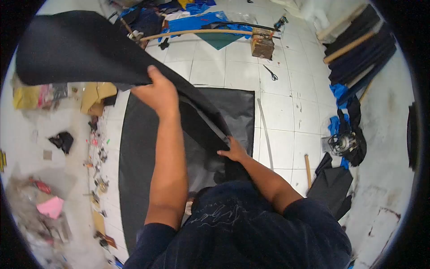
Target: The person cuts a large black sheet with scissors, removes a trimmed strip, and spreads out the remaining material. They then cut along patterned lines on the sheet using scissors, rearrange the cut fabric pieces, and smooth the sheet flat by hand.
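A large piece of black fabric is lifted off the floor, its far end spread out at the upper left. My left hand grips its near edge, thumb on top. Farther right and lower, my right hand has hold of the same piece, where it narrows into a fold; some of those fingers are hidden. Beneath both hands a black sheet lies flat on the tiles, with a dull sheen. My body covers its near part.
Scissors lie on the white tiles ahead. A wooden pole reaches a taped block. Fabric rolls lean at the right wall, above a fan. Scattered scraps and a pink piece are on the left.
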The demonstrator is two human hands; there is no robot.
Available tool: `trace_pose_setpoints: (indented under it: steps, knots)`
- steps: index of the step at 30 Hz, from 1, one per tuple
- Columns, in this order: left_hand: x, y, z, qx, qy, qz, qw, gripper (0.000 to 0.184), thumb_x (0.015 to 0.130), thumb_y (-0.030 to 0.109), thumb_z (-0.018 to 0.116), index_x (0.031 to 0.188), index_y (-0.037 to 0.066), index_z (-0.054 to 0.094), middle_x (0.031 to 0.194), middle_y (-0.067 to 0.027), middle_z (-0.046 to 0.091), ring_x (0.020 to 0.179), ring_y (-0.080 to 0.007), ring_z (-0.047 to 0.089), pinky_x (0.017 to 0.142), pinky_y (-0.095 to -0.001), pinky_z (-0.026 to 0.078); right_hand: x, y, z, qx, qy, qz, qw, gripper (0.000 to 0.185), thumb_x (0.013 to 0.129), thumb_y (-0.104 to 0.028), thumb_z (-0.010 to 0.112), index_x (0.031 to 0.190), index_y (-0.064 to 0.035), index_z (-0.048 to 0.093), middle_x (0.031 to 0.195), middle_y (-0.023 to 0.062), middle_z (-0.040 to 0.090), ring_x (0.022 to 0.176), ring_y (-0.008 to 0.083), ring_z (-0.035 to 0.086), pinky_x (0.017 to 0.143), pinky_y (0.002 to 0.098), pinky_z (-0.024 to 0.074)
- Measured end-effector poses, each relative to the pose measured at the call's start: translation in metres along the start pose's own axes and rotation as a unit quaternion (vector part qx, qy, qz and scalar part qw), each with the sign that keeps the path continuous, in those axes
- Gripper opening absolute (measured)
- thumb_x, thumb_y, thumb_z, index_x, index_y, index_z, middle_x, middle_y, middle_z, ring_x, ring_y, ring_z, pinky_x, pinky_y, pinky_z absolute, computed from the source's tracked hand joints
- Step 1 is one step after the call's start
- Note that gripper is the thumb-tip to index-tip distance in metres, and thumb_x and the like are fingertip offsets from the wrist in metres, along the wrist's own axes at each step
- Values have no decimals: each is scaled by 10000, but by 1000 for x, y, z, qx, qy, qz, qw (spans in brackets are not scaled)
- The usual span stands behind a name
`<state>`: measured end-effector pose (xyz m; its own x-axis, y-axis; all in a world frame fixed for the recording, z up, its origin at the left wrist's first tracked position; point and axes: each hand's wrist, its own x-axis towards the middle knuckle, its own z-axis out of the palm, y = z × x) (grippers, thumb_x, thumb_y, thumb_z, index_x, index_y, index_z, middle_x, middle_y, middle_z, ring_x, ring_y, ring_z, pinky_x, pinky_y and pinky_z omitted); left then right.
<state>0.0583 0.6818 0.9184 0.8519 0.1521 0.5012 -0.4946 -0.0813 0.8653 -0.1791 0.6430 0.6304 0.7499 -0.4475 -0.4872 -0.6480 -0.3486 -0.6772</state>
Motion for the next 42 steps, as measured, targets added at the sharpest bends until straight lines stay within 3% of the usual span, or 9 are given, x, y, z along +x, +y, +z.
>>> trace_pose_setpoints:
  steps: [2,6,12,18,20,29,32,36,42]
  knots:
    - [23,16,18,-10,18,-24,999,463,861,140,610,1147,-167,412,1127,-292,543,1049,-381,545,957,-414,391,37,-32,-10,12,99,18,995,949,676,-550,764,1370,-27,382,1311,255,481,1212,391,482,1005,439,397]
    - [75,17,60,-67,48,49,995,450,867,174,636,1096,-181,482,1150,-257,579,1020,-301,571,939,-366,406,117,-64,-23,28,108,-28,993,775,763,-512,696,1344,-73,432,1258,226,526,1165,374,520,952,434,437]
    - [148,-7,136,-88,90,52,991,407,857,229,674,834,-171,602,870,-194,662,763,-215,623,727,-304,499,268,-61,-71,0,217,-16,976,497,855,-393,627,1203,-55,520,1133,243,572,1034,414,563,857,452,462]
    - [238,-96,155,-9,103,22,994,396,834,151,674,972,-201,558,1000,-236,631,874,-247,608,842,-324,470,294,-69,-221,87,288,-58,952,303,923,-349,536,970,-55,485,817,280,601,817,482,579,709,555,440]
    - [265,-143,151,28,84,0,996,458,821,91,652,1117,-206,468,1168,-265,552,1058,-283,545,959,-334,400,307,-64,-247,14,273,-68,960,290,949,-352,496,939,-62,473,780,260,610,784,491,576,675,551,442]
    - [315,-310,230,203,68,-166,963,508,784,100,604,1167,-188,438,1168,-308,536,1076,-390,537,974,-401,375,386,-127,-368,-234,162,-34,958,412,934,-461,488,920,-51,526,754,235,633,734,436,623,653,512,479]
    - [336,-370,270,202,83,-204,954,505,760,98,617,1163,-168,469,1174,-288,553,1083,-390,538,993,-380,364,410,-166,-399,-229,35,22,972,689,759,-678,599,997,-34,536,792,229,639,810,415,638,734,486,483]
    - [388,-421,315,141,22,-224,964,478,750,90,612,1141,-157,490,1176,-275,559,1089,-371,545,985,-399,374,439,-210,-416,-261,-90,-22,961,855,609,-710,702,1103,-34,528,796,236,638,835,412,648,749,478,494]
    - [456,-494,424,201,-12,-229,953,409,752,72,595,1065,-172,495,1108,-308,565,1043,-411,560,955,-420,405,522,-243,-459,-308,139,-9,941,432,721,-396,751,930,-74,553,691,164,642,711,370,658,620,458,517]
